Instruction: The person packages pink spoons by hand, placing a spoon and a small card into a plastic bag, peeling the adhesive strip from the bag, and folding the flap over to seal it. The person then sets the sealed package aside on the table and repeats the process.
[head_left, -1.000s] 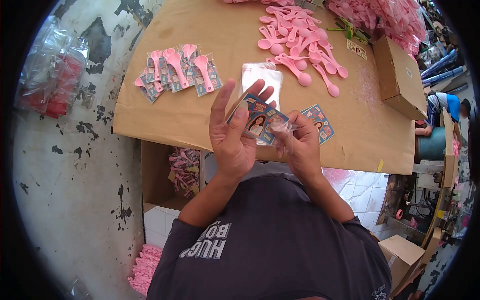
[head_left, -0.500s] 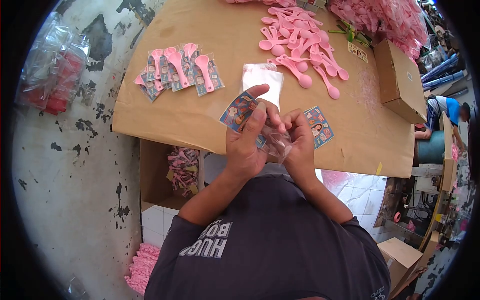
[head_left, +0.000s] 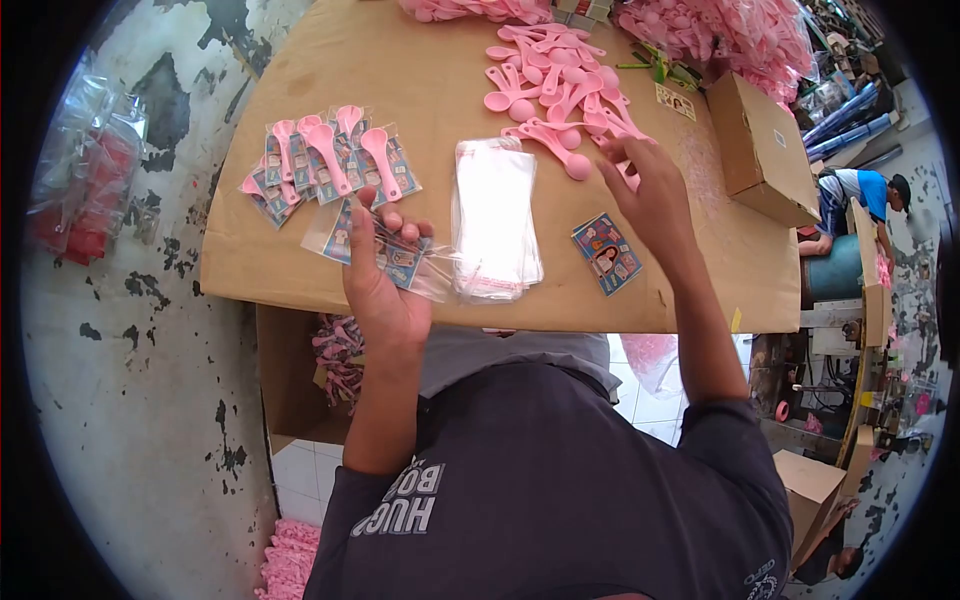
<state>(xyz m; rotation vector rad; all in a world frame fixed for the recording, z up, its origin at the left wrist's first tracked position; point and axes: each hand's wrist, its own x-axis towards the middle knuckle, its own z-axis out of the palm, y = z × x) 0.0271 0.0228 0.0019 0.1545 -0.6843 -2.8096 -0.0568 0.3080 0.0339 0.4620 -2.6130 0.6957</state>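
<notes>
In my left hand (head_left: pixel 390 300) is a clear plastic bag with a blue printed card (head_left: pixel 400 262) inside; thumb and fingers are closed on it. My right hand (head_left: pixel 655 195) hovers at the near edge of a heap of pink measuring spoons (head_left: pixel 565 85), thumb and fingers apart. It partly covers one spoon; whether it touches that spoon is hidden. A stack of clear plastic bags (head_left: pixel 495 220) lies between my hands. Right of it is a small pile of printed cards (head_left: pixel 607 255). At the left, several pink spoons (head_left: pixel 325 158) lie on bagged cards.
A cardboard box (head_left: pixel 765 150) stands at the table's right, below a big bag of pink spoons (head_left: pixel 720 40). An open carton (head_left: pixel 285 370) with packed spoons sits under the table's front edge. Another person (head_left: pixel 865 200) bends over at the far right.
My hands have parted. The left has moved left with the bag, and the card is now inside it. The right has let go of the bag and reached up-right to the spoon heap.
</notes>
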